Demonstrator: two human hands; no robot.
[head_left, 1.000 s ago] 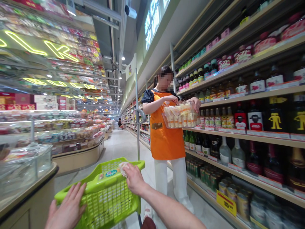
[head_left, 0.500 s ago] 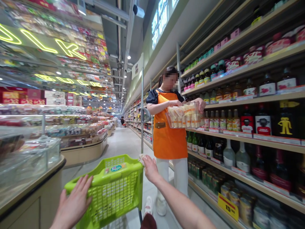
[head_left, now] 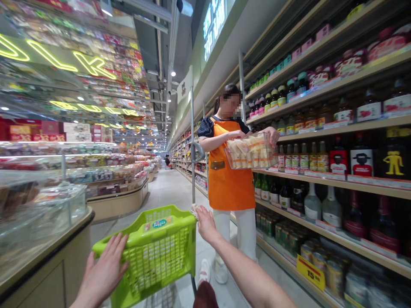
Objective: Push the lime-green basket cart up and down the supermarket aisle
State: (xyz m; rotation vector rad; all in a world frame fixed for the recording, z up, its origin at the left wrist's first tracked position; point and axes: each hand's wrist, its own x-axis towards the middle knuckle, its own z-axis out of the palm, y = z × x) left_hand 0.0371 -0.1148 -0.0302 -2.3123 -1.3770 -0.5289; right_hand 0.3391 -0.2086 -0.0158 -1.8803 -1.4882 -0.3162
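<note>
A bright green plastic shopping cart (head_left: 160, 252) stands before me, tilted in view, with a label on its near rim. My left hand (head_left: 107, 265) is on the left end of its handle, fingers laid over the bar and thumb below it. At the right end, my right hand (head_left: 205, 223) is closed, its fingers curled against the cart's corner. A small whitish, crumpled-looking thing (head_left: 194, 210) shows at those fingertips; its kind cannot be made out. Part of the grip is hidden behind the fingers.
Just ahead on the right, a person in an orange apron (head_left: 229, 184) holds a clear bin (head_left: 252, 164) of wrapped pale food. Bottle shelves (head_left: 321, 184) line the right side. A display counter (head_left: 58, 256) borders the left. Between them an aisle (head_left: 163, 184) runs back past a metal pole (head_left: 193, 171).
The cart and both hands appear slightly further right in the view. The person in the apron still holds the bin, its far end a little higher. Both hands keep their places on the cart.
</note>
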